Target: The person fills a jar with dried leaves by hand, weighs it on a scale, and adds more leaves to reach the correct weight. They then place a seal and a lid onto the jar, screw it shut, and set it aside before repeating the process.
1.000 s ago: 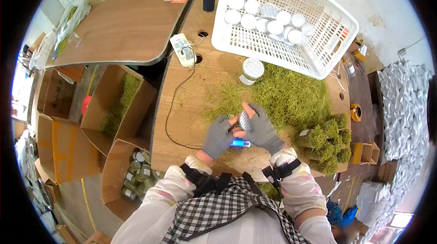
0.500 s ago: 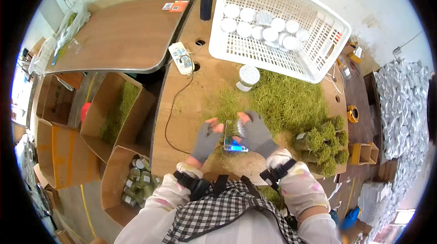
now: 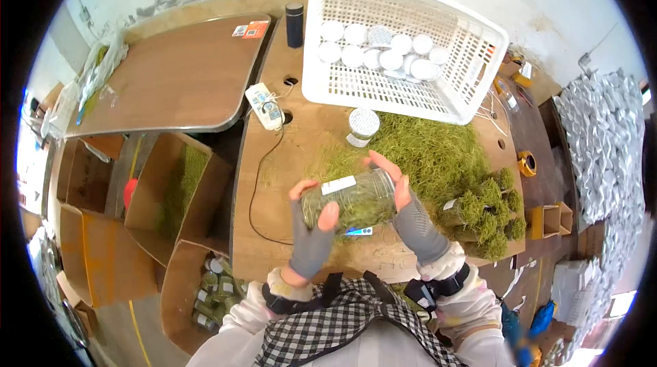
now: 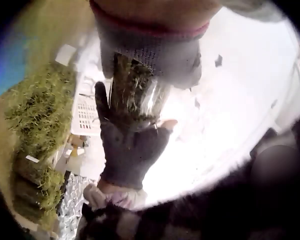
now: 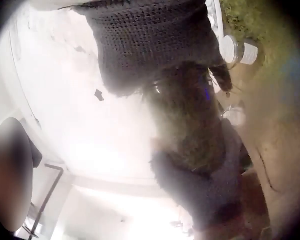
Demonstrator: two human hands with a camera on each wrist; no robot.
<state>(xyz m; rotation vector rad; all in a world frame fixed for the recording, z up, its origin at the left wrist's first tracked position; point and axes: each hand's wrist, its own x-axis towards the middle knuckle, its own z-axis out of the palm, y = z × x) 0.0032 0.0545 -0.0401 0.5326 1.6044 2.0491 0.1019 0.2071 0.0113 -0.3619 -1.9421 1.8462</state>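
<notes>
The glass jar [image 3: 350, 199], full of green strands and with a white label on its side, now lies on its side in the air between both hands, lifted above the counter [image 3: 287, 161]; half a second ago it was standing low on the small scale [image 3: 359, 231], whose blue display is now uncovered just under it. The left hand [image 3: 311, 230] holds the jar at its 9 o'clock end, with thumb and fingers curled around the glass, and the right hand [image 3: 404, 206] grips the 3 o'clock end, where the mouth or lid is hidden by the palm. So the weighing seems finished and the jar is being handled at its end, probably for closing. At 12 o'clock from the jar stands another jar with a patterned lid [image 3: 361, 126], and beyond it the white basket [image 3: 479, 45] with many white lids. The loose green pile [image 3: 431, 151] spreads at 1 to 3 o'clock. A power strip [image 3: 263, 105] with its cable lies at 11 o'clock.
</notes>
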